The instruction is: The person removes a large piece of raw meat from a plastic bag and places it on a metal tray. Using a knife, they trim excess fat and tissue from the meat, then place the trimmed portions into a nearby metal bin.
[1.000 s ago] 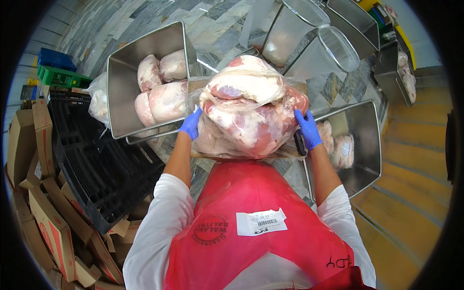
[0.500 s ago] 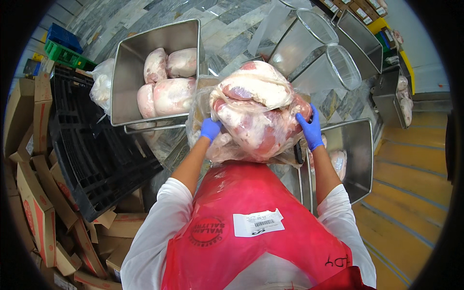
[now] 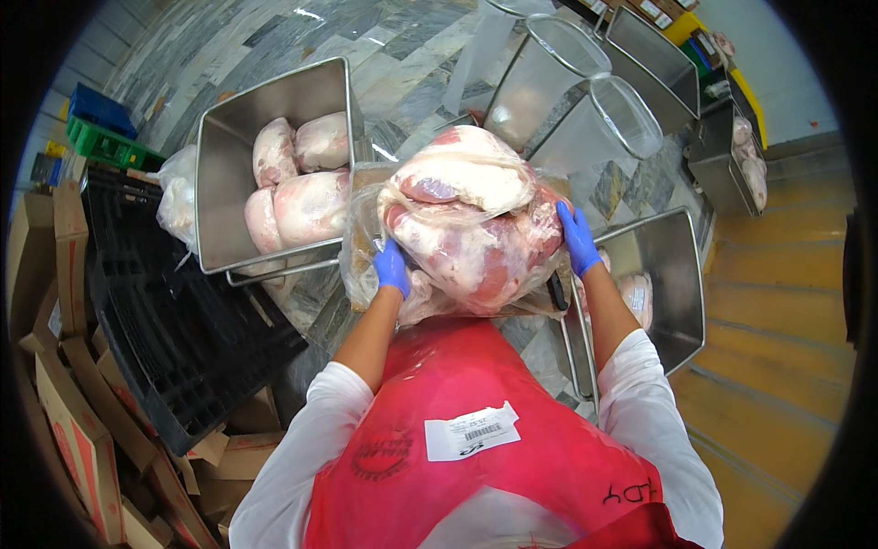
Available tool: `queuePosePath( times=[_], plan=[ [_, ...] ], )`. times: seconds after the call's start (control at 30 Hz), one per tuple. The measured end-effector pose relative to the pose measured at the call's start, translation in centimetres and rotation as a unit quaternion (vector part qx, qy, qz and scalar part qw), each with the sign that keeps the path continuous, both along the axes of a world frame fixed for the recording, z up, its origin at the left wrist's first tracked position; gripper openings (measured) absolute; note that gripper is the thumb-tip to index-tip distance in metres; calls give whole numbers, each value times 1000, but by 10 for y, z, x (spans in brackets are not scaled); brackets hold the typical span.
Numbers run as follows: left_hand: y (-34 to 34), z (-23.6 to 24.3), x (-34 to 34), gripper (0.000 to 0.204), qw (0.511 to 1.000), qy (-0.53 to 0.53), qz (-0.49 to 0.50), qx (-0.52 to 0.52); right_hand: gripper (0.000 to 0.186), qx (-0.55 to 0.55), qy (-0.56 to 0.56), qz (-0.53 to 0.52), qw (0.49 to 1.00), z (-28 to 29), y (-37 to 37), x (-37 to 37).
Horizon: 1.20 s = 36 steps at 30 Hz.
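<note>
A steel bin [image 3: 224, 174] of wrapped meat cuts stood at my left. My left hand [image 3: 391, 267] and right hand [image 3: 578, 238], both in blue gloves, gripped the big bagged cut of meat [image 3: 471, 220] held up at my chest, above a second steel bin [image 3: 672, 274].

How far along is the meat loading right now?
Done: several wrapped meat cuts already lie in the steel bin on the left.

In hand: the left hand and right hand, both blue-gloved, grip a large bag of raw meat at chest height, above the floor between the bins.

Left: this bag sits in no bin yet; the steel bin on the right holds little.
</note>
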State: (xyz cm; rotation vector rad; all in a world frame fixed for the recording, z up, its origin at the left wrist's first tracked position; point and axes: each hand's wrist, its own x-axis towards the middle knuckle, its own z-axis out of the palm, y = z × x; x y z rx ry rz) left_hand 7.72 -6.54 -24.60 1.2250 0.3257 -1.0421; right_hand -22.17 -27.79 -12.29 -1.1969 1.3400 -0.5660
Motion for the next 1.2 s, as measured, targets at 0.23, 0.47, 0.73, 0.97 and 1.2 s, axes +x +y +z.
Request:
queuePosePath(
  times=[0.23,0.47,0.73,0.97,1.2],
  plan=[
    [22,19,8,26,992,10,-123,28,59,110,-189,-7,976,-18,-21,5],
    [32,23,8,28,992,-5,-121,27,59,96,-160,-66,980,-11,-6,7],
    [54,106,50,30,990,74,-122,15,63,126,-168,-98,973,-8,80,11],
    [71,230,77,36,982,40,-180,51,67,463,-305,-88,828,-31,146,22],
    [-15,333,31,38,979,35,-200,24,71,404,-5,206,891,-53,132,36]
  ],
)
